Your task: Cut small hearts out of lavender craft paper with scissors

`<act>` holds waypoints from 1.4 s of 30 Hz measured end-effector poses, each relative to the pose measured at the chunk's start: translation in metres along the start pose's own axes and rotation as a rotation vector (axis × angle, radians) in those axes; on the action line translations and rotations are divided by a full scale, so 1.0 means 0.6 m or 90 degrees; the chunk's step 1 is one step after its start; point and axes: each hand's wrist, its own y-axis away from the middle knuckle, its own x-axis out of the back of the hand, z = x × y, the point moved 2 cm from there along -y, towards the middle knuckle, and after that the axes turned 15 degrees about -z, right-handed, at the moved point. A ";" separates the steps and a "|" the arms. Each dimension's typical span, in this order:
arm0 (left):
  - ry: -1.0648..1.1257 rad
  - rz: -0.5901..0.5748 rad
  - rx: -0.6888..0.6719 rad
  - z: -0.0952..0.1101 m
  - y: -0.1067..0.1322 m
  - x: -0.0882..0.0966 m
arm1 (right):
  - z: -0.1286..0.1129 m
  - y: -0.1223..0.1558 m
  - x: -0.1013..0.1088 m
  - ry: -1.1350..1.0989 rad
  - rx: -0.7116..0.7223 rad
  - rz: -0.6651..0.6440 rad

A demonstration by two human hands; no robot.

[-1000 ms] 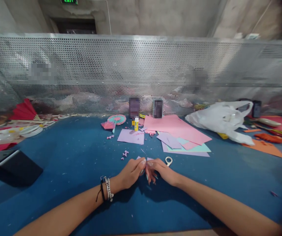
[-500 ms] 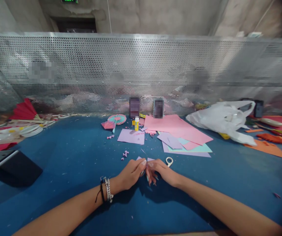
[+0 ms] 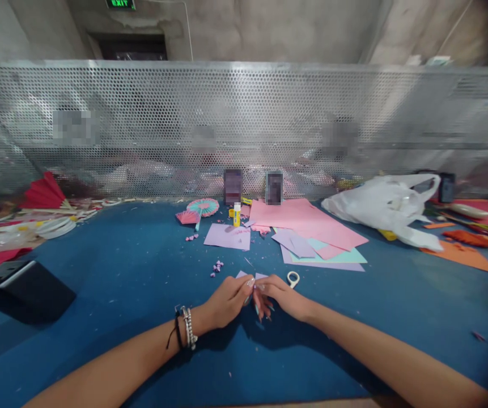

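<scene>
My left hand (image 3: 229,300) and my right hand (image 3: 285,296) meet fingertip to fingertip just above the blue table. Both are closed in a pinch on a tiny purple paper piece (image 3: 254,287), mostly hidden by the fingers. The lower fingers of my right hand hang loosely spread. Behind the hands, purple paper (image 3: 261,276) shows in part. White-handled scissors (image 3: 293,278) lie beside my right hand, partly covered by it. Small rolled purple paper bits (image 3: 217,267) sit in a cluster beyond my left hand.
A glue stick (image 3: 237,216) stands by a purple sheet (image 3: 226,237). Paper fans (image 3: 202,208) lie at the back, pink sheets (image 3: 303,221) to their right. A white plastic bag (image 3: 380,207) rests at right, a black box-like object (image 3: 26,292) at left. A perforated metal screen (image 3: 244,113) bounds the table.
The view has shifted very slightly. Both hands stay pinched together in nearly the same place, and a purple speck now shows between the fingertips.
</scene>
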 end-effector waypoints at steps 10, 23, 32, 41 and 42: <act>0.000 0.001 -0.002 -0.001 -0.004 0.000 | 0.003 -0.001 0.002 0.011 0.013 0.016; -0.024 0.035 -0.017 0.013 0.002 0.004 | -0.017 -0.002 -0.005 0.022 0.019 0.050; -0.067 0.079 -0.013 0.008 0.003 0.002 | -0.006 -0.002 -0.005 0.017 0.026 0.046; -0.100 0.058 -0.021 0.007 0.003 0.004 | -0.006 -0.001 -0.006 0.031 0.017 0.049; -0.106 0.056 -0.020 0.007 0.003 0.004 | -0.007 -0.001 -0.007 0.035 0.016 0.050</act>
